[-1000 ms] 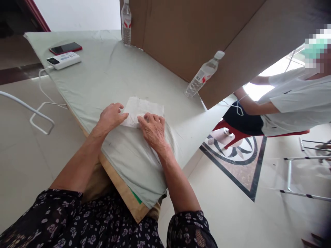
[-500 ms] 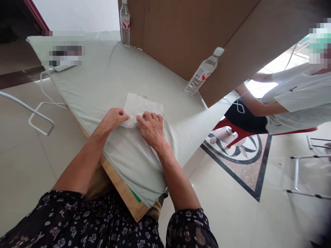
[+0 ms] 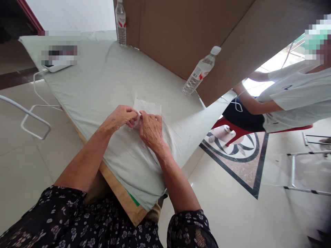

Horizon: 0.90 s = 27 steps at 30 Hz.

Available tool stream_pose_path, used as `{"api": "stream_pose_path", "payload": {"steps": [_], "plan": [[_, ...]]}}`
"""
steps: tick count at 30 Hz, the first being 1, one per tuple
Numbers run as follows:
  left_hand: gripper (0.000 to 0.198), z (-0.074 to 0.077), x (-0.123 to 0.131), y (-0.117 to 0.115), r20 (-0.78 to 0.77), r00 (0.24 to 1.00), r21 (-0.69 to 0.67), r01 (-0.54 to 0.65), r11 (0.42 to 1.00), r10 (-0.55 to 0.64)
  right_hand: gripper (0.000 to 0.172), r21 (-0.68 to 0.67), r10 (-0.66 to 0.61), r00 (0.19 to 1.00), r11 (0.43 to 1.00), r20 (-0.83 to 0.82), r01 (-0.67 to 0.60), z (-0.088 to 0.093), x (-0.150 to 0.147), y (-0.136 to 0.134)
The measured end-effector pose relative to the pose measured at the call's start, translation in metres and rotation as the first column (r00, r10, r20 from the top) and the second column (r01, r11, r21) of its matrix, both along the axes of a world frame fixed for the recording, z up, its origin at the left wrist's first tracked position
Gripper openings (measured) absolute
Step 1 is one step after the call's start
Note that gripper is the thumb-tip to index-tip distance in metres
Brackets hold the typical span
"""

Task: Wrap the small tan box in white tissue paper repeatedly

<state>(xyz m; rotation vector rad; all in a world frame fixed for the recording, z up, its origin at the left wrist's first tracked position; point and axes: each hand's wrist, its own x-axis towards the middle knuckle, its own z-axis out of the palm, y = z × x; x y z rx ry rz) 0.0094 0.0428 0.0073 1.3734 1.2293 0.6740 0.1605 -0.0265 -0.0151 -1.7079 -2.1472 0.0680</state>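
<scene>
A thin white tissue [image 3: 148, 106] lies on the pale green tablecloth [image 3: 90, 82], with its near edge gathered under my fingers. My left hand [image 3: 122, 117] is closed, pinching the tissue's left side, which is bunched up off the cloth. Close beside it, my right hand [image 3: 152, 130] has its thumb and index finger closed on the tissue's near edge, the other fingers curled over it. Part of the tissue is hidden behind both hands, so I cannot see how it is folded there.
Beyond the tissue, a clear water bottle [image 3: 199, 72] leans against a large cardboard sheet [image 3: 178, 38]; another bottle [image 3: 121, 26] stands farther left. A white device with a cable [image 3: 60, 65] lies at the far left. At right a person in a white shirt [image 3: 292, 93] sits on a red stool [image 3: 232, 134].
My left hand has moved right, close to my right hand, bringing the tissue's left side inward. Less of the tissue lies flat now.
</scene>
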Motion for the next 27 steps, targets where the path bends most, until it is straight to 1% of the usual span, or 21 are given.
{"api": "stream_pose_path", "payload": {"steps": [2,3,4,5,6,7,8,9,11,13,14,15,17,19,20,23,25,27], "plan": [[0.023,0.0,-0.002,0.0,-0.042,0.997,0.013,0.059,0.998,-0.058,0.043,-0.004,-0.004,1.0,1.0,-0.022,0.004,0.0,0.001,0.0],[0.026,0.0,-0.003,0.0,-0.095,0.99,0.055,0.106,0.993,-0.101,0.044,-0.002,-0.003,0.999,1.0,-0.032,0.003,0.0,0.002,0.001],[0.028,-0.001,-0.003,-0.001,-0.176,0.975,0.127,0.159,0.979,-0.135,0.044,0.001,-0.002,0.999,1.0,-0.041,0.002,-0.001,0.002,0.001],[0.028,-0.003,-0.002,-0.002,-0.274,0.95,0.22,0.213,0.952,-0.149,0.044,0.004,-0.003,0.999,1.0,-0.053,0.003,-0.002,0.002,0.001],[0.028,-0.006,-0.001,-0.004,-0.37,0.92,0.321,0.257,0.911,-0.129,0.044,0.005,-0.001,0.998,1.0,-0.069,0.002,-0.003,0.003,0.001],[0.028,-0.009,0.001,-0.006,-0.447,0.891,0.416,0.288,0.863,-0.081,0.044,0.008,0.001,0.996,1.0,-0.092,0.0,-0.004,0.004,0.001],[0.029,-0.012,0.002,-0.008,-0.495,0.869,0.495,0.3,0.816,-0.019,0.044,0.018,0.003,0.993,1.0,-0.12,-0.001,-0.005,0.006,0.0],[0.031,-0.015,0.003,-0.009,-0.513,0.858,0.546,0.302,0.782,0.027,0.043,0.038,0.002,0.988,0.999,-0.151,0.004,-0.006,0.009,-0.001],[0.032,-0.019,0.004,-0.012,-0.53,0.847,0.582,0.336,0.741,0.031,0.042,0.1,-0.036,0.976,0.993,-0.217,0.059,-0.007,0.02,-0.005],[0.033,-0.022,0.004,-0.013,-0.541,0.841,0.58,0.381,0.72,-0.009,0.038,0.125,-0.143,0.949,0.975,-0.282,0.184,-0.007,0.035,-0.012],[0.034,-0.023,0.004,-0.013,-0.544,0.839,0.576,0.394,0.716,-0.024,0.038,0.092,-0.216,0.925,0.962,-0.313,0.256,-0.007,0.044,-0.016],[0.035,-0.024,0.003,-0.013,-0.546,0.837,0.572,0.4,0.716,-0.031,0.039,0.024,-0.292,0.896,0.948,-0.334,0.318,-0.008,0.052,-0.02],[0.038,-0.025,0.004,-0.014,-0.547,0.837,0.564,0.394,0.726,-0.029,0.047,-0.162,-0.423,0.841,0.906,-0.336,0.391,-0.01,0.067,-0.026],[0.038,-0.027,0.006,-0.014,-0.546,0.837,0.557,0.381,0.738,-0.019,0.057,-0.29,-0.486,0.815,0.867,-0.316,0.404,-0.015,0.074,-0.029],[0.038,-0.029,0.007,-0.014,-0.543,0.84,0.557,0.372,0.743,-0.013,0.061,-0.313,-0.492,0.811,0.861,-0.316,0.401,-0.018,0.075,-0.028],[0.036,-0.036,0.011,-0.015,-0.503,0.864,0.582,0.325,0.746,0.015,0.071,-0.298,-0.466,0.803,0.879,-0.371,0.372,-0.025,0.071,-0.017],[0.034,-0.042,0.012,-0.016,-0.449,0.893,0.623,0.278,0.731,0.042,0.076,-0.317,-0.46,0.787,0.882,-0.411,0.35,-0.028,0.067,-0.006],[0.033,-0.048,0.013,-0.017,-0.397,0.915,0.669,0.234,0.706,0.074,0.081,-0.345,-0.481,0.766,0.869,-0.427,0.354,-0.029,0.064,0.005]]}}
